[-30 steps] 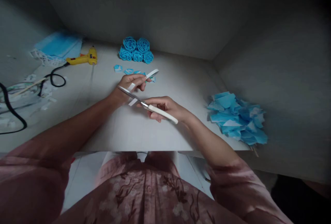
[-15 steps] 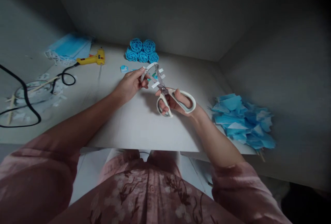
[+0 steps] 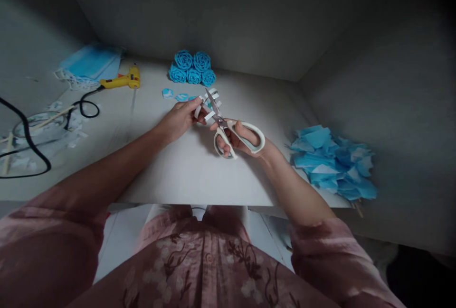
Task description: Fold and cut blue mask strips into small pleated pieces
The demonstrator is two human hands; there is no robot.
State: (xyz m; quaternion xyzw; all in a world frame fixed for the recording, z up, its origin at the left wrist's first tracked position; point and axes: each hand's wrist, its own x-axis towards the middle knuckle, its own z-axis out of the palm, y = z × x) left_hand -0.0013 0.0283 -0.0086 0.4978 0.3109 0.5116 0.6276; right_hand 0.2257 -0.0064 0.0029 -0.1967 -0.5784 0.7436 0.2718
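Observation:
My right hand (image 3: 242, 139) has its fingers through the white handles of a pair of scissors (image 3: 252, 143), whose blades are parted and point up and left. Between and beside the blades is a white strip (image 3: 209, 115) with cut flaps, curled round. My left hand (image 3: 185, 116) pinches this strip at its left side, close to the blade tips. Small blue-and-white pieces (image 3: 181, 97) lie on the table just beyond my left hand. Farther back, several rolled blue rosettes (image 3: 194, 75) are stacked in two rows.
On the table (image 3: 199, 175), a yellow glue gun (image 3: 123, 80) with a black cord lies at the back left beside blue masks (image 3: 90, 63). White scraps and sticks (image 3: 53, 118) are at the left. A pile of blue petal-like pieces (image 3: 331, 161) sits at the right edge.
The scissor blades have shifted slightly and the white strip now looks more tightly curled beside them. The whole view has moved a little, with objects appearing slightly farther left.

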